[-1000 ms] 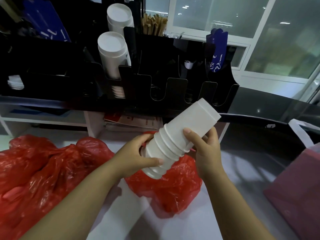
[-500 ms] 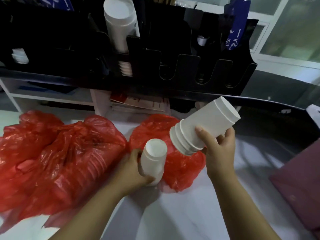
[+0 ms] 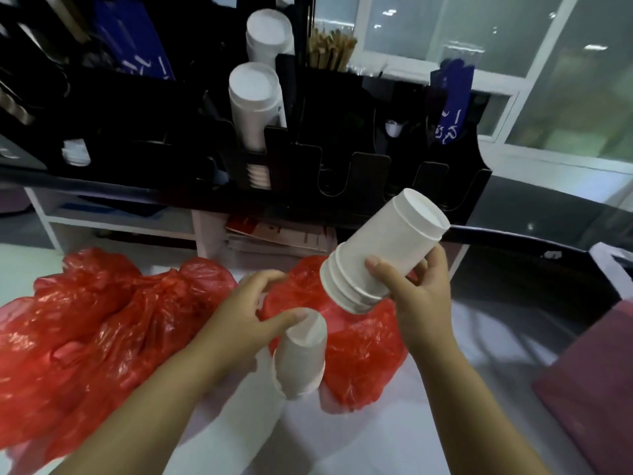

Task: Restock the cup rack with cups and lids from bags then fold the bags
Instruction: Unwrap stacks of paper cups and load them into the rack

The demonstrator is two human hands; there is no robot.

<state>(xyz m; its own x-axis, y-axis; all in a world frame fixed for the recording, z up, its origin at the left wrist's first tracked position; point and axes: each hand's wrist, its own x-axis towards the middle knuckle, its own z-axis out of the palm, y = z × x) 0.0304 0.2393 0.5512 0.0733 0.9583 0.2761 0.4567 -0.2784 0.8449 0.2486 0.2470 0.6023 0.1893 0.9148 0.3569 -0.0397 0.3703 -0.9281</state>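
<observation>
- The short white paper cup stack [image 3: 299,354] stands mouth-down on the white table [image 3: 239,440], blurred. My left hand [image 3: 245,323] has only its thumb against the upturned bottom and its fingers spread clear, so I judge it let go. A stray nudge could topple something that light.
- It sits against the crumpled red plastic bag [image 3: 363,351], and that slick film could let it skid.
- My right hand [image 3: 421,293] grasps the taller stack of nested white paper cups [image 3: 383,248], tilted with the mouths down toward me. The inner cups hang by friction alone and could slide out.
- There is bare table between my forearms. The big red plastic bag [image 3: 102,330] crowds the left and a maroon bag [image 3: 589,389] the right.
- On the black cup rack [image 3: 370,173], the slots right of the filled white column [image 3: 255,101] look free. Their front walls could snag a tilted stack.
</observation>
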